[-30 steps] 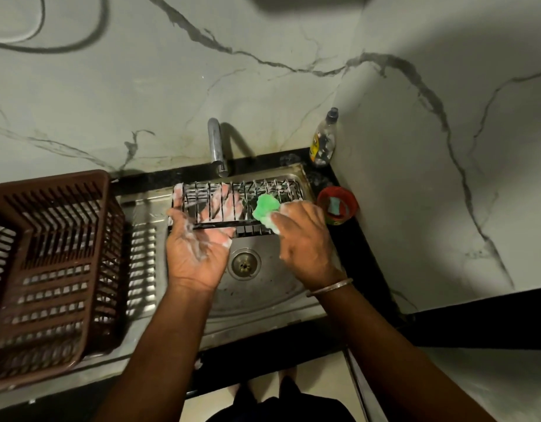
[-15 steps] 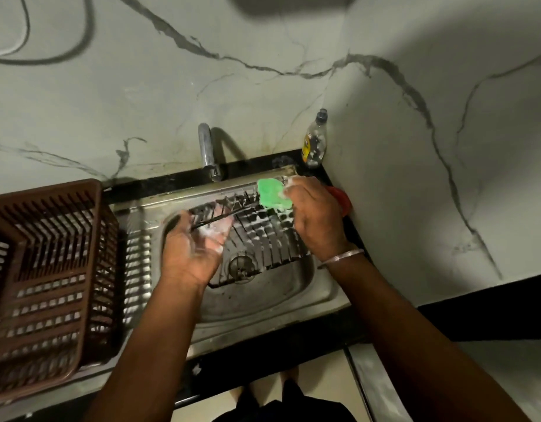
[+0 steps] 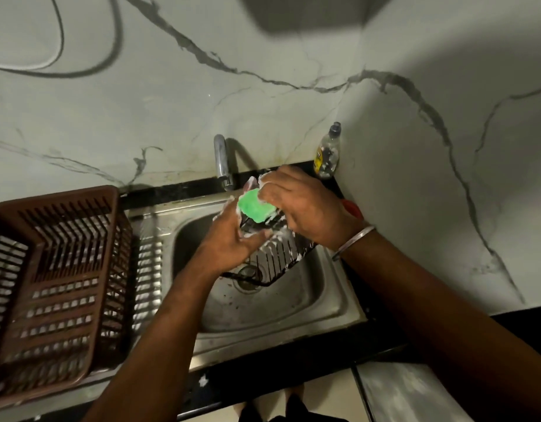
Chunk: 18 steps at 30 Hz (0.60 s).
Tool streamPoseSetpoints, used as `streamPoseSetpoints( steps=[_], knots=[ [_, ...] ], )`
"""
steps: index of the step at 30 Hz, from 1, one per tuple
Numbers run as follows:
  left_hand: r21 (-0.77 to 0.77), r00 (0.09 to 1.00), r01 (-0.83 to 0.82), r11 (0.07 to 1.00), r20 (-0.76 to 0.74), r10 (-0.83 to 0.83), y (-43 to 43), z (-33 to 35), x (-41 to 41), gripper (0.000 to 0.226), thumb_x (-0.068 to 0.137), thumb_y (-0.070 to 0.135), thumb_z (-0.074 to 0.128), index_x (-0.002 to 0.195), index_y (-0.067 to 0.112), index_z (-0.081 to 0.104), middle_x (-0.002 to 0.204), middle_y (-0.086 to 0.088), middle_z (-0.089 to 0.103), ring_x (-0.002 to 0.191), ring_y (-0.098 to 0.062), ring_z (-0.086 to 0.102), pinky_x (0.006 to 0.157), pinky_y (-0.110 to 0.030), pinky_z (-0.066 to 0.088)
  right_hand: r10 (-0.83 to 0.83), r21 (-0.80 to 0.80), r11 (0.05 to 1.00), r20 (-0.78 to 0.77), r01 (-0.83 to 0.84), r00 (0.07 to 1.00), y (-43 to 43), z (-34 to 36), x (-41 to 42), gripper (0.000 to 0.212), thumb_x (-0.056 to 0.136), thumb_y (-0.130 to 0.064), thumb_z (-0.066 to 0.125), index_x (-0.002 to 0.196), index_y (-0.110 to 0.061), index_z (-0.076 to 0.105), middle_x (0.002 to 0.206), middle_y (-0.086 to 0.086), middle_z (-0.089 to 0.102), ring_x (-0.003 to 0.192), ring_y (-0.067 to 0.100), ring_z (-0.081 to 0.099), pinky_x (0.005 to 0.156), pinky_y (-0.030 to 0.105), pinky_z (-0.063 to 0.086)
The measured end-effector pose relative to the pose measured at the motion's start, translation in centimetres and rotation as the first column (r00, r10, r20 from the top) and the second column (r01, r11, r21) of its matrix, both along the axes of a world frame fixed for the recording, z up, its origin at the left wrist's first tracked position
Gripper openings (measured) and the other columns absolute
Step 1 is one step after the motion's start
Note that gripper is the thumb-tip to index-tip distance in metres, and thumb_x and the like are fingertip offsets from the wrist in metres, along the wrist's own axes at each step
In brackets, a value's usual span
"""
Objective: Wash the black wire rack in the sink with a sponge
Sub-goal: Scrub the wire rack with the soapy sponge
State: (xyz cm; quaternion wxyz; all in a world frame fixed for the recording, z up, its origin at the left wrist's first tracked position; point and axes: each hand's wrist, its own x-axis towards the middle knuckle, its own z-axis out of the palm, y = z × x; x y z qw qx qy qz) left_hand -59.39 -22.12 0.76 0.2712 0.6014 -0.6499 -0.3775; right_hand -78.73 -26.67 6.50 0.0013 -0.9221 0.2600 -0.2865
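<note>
Marble-patterned walls around steel sink [image 3: 330, 303]. Keep black wire rack [image 3: 280, 257] tilted over the basin, left hand [image 3: 232, 239] gripping its upper edge. Work green sponge [image 3: 254, 206], pinched in right hand [image 3: 302, 205], firmly along each soapy wire.

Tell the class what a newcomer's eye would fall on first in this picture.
The bright green sponge stands out first, gripped by the right hand over the steel sink. Under it the left hand steadies the soapy black wire rack, tilted above the drain. A brown plastic basket sits left.
</note>
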Motion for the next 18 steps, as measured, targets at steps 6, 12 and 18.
streamPoseSetpoints(
  steps=[6,12,18],
  knots=[
    [0.104,0.986,-0.127,0.987,-0.099,0.137,0.3,0.7,-0.7,0.049,0.109,0.043,0.055,0.156,0.033,0.045,0.151,0.009,0.055,0.135,-0.011,0.051,0.105,-0.035,0.043,-0.146,0.124,0.986,0.293,0.113,0.945,0.0,-0.7,-0.2,0.031,0.086,0.001,0.054,0.107,0.001,0.075,0.11,0.015,0.074,0.102,0.033,0.067,0.087,0.047,0.058],
    [0.032,0.967,-0.228,0.973,-0.112,0.23,1.2,1.0,-0.3,0.07,0.105,0.039,0.063,0.164,0.046,0.025,0.168,0.005,0.039,0.144,-0.007,0.037,0.122,-0.047,0.036,-0.382,0.278,0.921,0.501,0.274,0.776,2.6,-2.9,0.9,0.025,0.097,-0.008,0.062,0.118,-0.001,0.074,0.12,0.012,0.071,0.114,0.026,0.066,0.096,0.046,0.058],
    [0.06,0.957,-0.28,0.958,-0.062,0.283,1.1,0.6,-0.8,0.072,0.085,0.063,0.073,0.147,0.06,0.037,0.156,0.008,0.053,0.141,-0.015,0.054,0.115,-0.053,0.048,-0.446,0.217,0.893,0.533,0.393,0.719,3.7,-4.0,2.1,0.024,0.096,-0.001,0.063,0.116,0.005,0.074,0.117,0.015,0.068,0.11,0.03,0.062,0.096,0.04,0.055]
  ],
)
